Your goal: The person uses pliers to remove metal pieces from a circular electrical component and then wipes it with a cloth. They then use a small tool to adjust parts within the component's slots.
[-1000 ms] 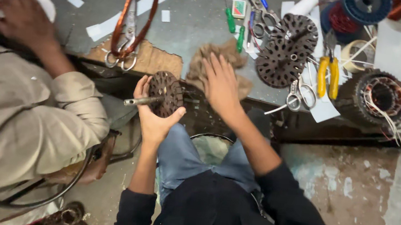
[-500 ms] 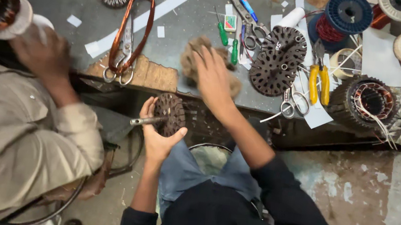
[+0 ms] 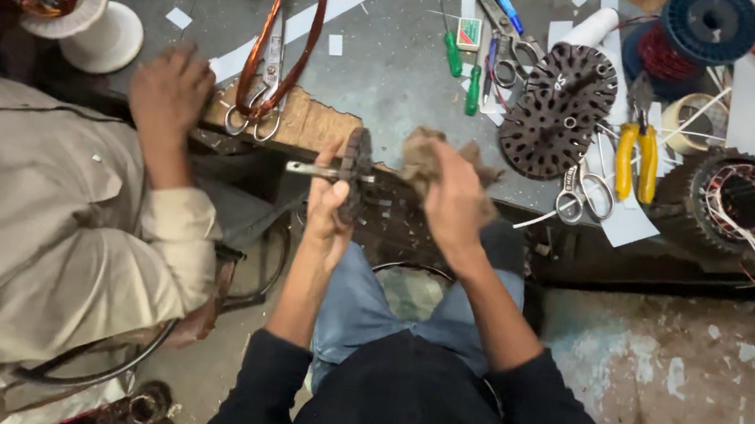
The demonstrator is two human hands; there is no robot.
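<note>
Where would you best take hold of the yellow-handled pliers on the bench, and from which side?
Grip the pliers by the two yellow handles, coming from the near bench edge. The handles point toward the person and lie free, while the dark head is crowded by the slotted disc and spools.

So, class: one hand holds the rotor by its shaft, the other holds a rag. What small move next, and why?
Probably bring the rag in the right hand against the rotor held by the left hand: the two sit side by side, not clearly touching.

right hand (image 3: 457, 196) lifted the rag (image 3: 422, 155) beside the rotor (image 3: 355, 174).
</note>
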